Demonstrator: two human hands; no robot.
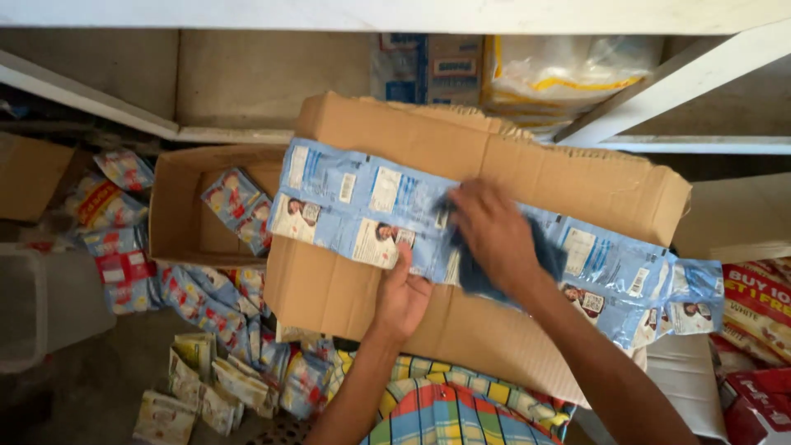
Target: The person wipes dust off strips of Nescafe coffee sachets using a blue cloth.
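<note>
A long strip of light blue sachets [354,198] lies across a flattened brown cardboard box [527,169] on my lap. My left hand [401,297] grips the strip's lower edge against the cardboard, thumb on top. My right hand [494,235] presses a dark blue cloth [478,276] onto the middle of the strip. The strip's right end [659,292] hangs off the cardboard.
An open cardboard box [177,206] at left holds more blue sachets. Loose sachet strips [206,301] and pale packets [198,387] litter the floor. Red and white packages [758,313] lie at right. White shelf bars [659,82] and stacked goods [560,74] stand behind.
</note>
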